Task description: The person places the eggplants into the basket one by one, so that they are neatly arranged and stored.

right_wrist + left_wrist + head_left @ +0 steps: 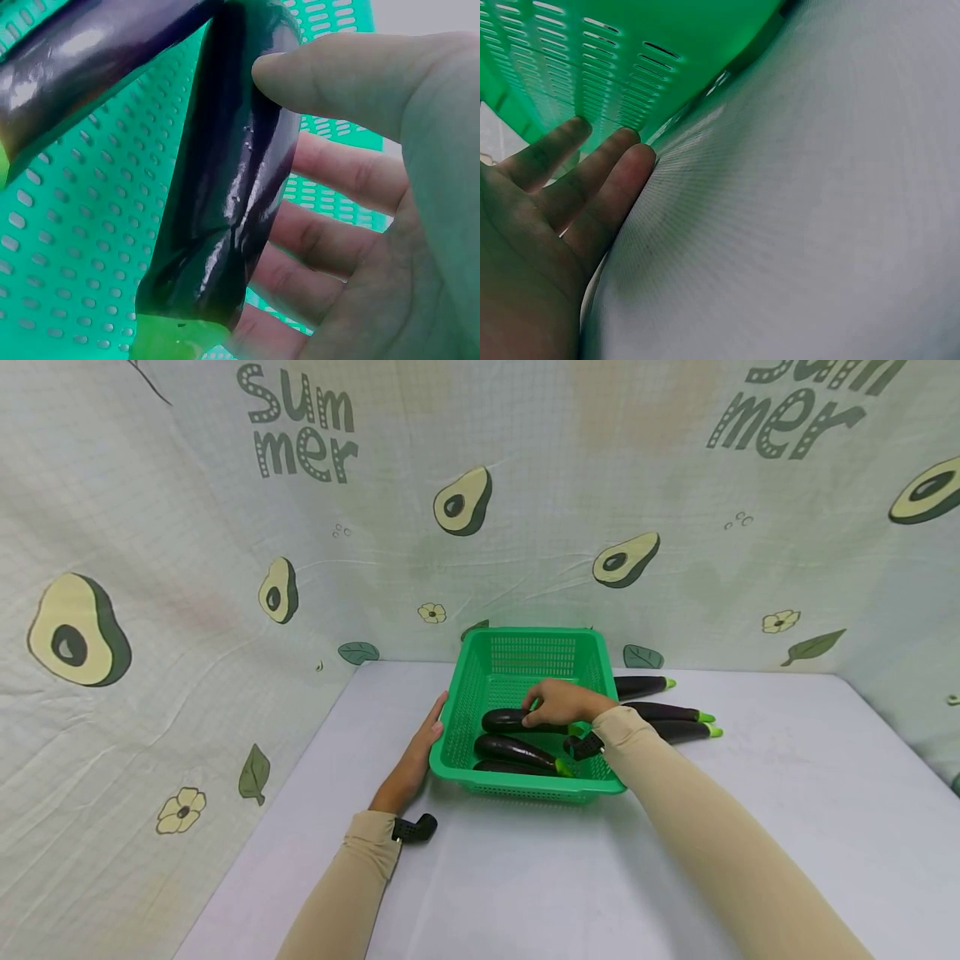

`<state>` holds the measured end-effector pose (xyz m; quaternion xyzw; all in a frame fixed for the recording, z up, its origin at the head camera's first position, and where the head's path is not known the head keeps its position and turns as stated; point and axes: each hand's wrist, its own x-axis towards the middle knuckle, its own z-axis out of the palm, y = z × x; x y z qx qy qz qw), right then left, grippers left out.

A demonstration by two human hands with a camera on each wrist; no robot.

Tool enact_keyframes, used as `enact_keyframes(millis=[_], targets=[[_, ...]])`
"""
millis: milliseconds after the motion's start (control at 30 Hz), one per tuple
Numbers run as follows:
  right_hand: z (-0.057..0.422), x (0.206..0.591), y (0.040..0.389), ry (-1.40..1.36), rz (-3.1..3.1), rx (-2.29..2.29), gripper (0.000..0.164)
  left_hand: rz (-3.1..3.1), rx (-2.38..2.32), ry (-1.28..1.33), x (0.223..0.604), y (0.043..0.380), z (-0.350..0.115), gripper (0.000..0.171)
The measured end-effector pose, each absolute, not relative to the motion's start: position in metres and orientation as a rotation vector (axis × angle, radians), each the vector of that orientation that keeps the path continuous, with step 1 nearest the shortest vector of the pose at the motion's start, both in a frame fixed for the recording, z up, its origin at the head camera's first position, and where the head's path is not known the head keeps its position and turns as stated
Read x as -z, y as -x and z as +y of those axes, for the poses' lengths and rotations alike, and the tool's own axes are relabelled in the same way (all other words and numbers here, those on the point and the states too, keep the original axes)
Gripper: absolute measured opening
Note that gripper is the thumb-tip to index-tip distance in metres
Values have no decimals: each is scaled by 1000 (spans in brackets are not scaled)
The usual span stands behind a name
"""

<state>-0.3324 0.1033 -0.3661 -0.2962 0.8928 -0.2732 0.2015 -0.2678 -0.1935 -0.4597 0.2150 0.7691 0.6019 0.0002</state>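
A green plastic basket (525, 783) with slotted walls stands on the white table. Inside it, my right hand (566, 700) grips a dark purple eggplant (502, 720), thumb on one side and fingers along the other. The right wrist view shows this glossy eggplant (225, 165) lengthwise, its green cap toward the bottom of the view. Nearer the basket's front lie another eggplant (513, 749) and a partly hidden eggplant (512, 767). My left hand (416, 756) rests against the basket's left outer side. In the left wrist view its straight fingers (604, 202) meet the slotted wall.
Right of the basket, three more eggplants lie on the table: a back eggplant (639, 687), a middle eggplant (669, 712) and a front eggplant (684, 731), partly behind my right arm. A cloth (540, 468) printed with avocados hangs behind the table (495, 877) and along its left side.
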Motion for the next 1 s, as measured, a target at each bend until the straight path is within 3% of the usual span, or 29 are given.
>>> enact_keyframes(millis=[1000], targets=[[99,367,328,844,2480,702,38,2404,-1906,-709,462,269,-194,56]])
